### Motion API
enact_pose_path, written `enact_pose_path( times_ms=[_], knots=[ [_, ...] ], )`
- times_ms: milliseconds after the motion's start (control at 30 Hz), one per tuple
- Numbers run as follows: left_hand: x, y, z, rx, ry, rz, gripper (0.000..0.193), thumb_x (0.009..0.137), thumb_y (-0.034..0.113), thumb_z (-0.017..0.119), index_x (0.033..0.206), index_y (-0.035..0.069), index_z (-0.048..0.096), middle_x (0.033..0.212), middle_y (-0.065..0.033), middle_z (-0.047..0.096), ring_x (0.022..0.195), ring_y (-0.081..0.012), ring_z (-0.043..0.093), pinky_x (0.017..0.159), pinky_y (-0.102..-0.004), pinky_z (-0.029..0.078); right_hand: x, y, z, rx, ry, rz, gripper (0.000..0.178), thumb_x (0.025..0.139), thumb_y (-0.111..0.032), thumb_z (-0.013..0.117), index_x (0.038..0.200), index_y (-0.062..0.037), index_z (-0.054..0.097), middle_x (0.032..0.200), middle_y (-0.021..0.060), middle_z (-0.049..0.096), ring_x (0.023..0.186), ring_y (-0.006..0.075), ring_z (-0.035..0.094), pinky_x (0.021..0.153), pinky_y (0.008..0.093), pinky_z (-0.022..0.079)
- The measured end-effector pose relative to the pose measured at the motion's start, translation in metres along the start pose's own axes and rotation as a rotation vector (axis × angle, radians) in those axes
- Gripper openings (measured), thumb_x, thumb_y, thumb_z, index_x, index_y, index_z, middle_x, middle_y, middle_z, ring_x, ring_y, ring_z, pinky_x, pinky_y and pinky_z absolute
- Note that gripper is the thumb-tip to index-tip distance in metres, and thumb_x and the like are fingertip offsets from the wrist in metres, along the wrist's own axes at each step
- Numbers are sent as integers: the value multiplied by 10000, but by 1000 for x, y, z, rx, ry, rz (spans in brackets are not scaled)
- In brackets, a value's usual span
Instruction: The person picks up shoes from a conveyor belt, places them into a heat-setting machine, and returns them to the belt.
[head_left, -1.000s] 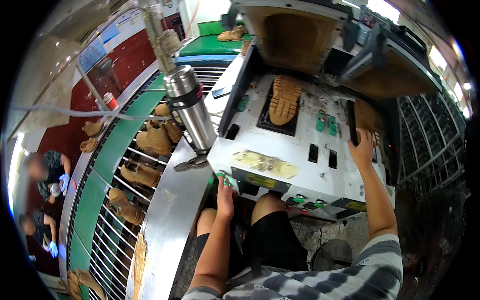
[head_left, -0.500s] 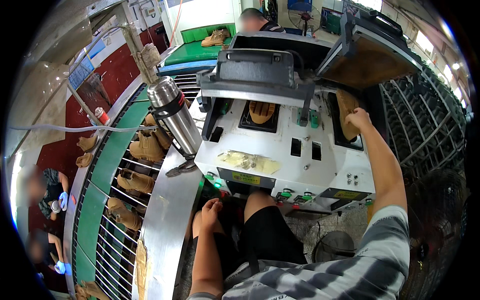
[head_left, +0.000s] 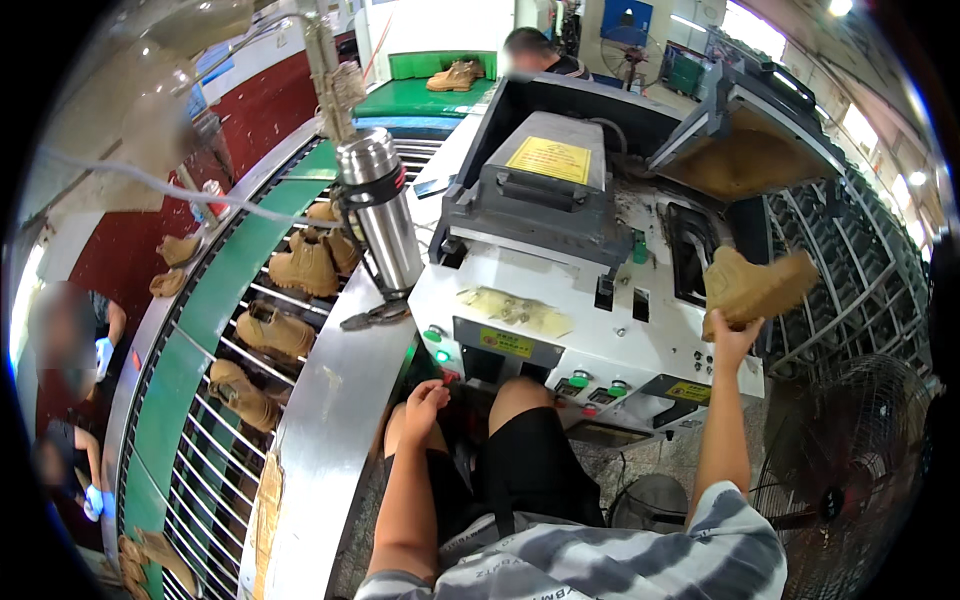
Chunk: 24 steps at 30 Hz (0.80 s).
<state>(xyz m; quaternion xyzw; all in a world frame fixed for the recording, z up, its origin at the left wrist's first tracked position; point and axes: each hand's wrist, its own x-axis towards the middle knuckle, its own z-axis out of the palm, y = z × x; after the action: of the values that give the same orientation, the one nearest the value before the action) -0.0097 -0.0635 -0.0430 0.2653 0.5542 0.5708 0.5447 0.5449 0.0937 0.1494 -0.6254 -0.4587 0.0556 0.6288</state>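
Note:
My right hand (head_left: 735, 340) grips a tan boot (head_left: 752, 285) by its lower part, holding it tilted, with the ridged sole facing right. The boot is raised over the front right of the white machine (head_left: 640, 330). Behind it, the right lid (head_left: 745, 140) stands tipped up above a dark recessed mould (head_left: 690, 240). On the left station the lid (head_left: 550, 190), with a yellow label on top, lies down and hides what is under it. My left hand (head_left: 426, 408) has its fingers curled together, near a red button at the machine's front, and nothing shows in it.
At my left, a roller conveyor (head_left: 215, 450) with a green strip carries several tan boots (head_left: 272, 330). A steel thermos (head_left: 378, 210) and dark pliers (head_left: 378, 314) rest on the metal ledge. A caged fan (head_left: 840, 470) stands at lower right. Other people work left and beyond the machine.
My right hand has lifted the boot off the right station and brought it toward me. The left station's lid has come down over the boot sole seen there before. My left hand stays near the front panel.

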Motion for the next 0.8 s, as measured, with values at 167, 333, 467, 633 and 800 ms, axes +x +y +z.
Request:
enact_pose_path(
  times_ms=[167, 333, 467, 633, 800],
  knots=[
    [-25, 33, 45, -100, -229, 17, 276, 945, 139, 592, 1199, 33, 600, 1068, -89, 658, 971, -185, 630, 852, -324, 515, -36, -43, 13, 104, -160, -159, 740, 763, -167, 816, 1347, 73, 431, 1354, 166, 508, 1221, 271, 497, 1046, 378, 376],
    [-84, 115, 89, -441, -725, 267, 781, 878, 339, 706, 1503, 80, 316, 1423, -109, 496, 1299, -233, 478, 1070, -407, 371, -136, -123, 46, 378, -813, -16, 742, 757, -327, 838, 1309, 39, 503, 1287, 102, 572, 1162, 254, 546, 1017, 384, 420],
    [-118, 131, 30, -848, -405, 236, 742, 787, 294, 735, 1411, 51, 417, 1316, -145, 576, 1217, -315, 551, 1020, -477, 456, -217, -265, 82, 347, -1537, -324, 799, 689, -399, 868, 1303, -10, 536, 1178, 96, 616, 1060, 242, 593, 939, 352, 470],
    [-176, 56, -126, -1141, 191, 402, 729, 762, 351, 658, 1389, 42, 449, 1327, -185, 556, 1224, -369, 528, 1043, -516, 433, -270, -281, 115, 265, -1816, -300, 533, 770, -182, 782, 1249, -36, 598, 1065, 114, 655, 960, 209, 628, 880, 329, 500],
    [-266, 34, -246, -1042, 489, 602, 647, 863, 416, 525, 1380, 30, 473, 1340, -164, 561, 1205, -344, 554, 1022, -503, 465, -293, -96, 145, 89, -1145, -84, 408, 854, -76, 685, 1242, -25, 568, 913, 66, 628, 837, 154, 607, 787, 305, 498]
  ],
)
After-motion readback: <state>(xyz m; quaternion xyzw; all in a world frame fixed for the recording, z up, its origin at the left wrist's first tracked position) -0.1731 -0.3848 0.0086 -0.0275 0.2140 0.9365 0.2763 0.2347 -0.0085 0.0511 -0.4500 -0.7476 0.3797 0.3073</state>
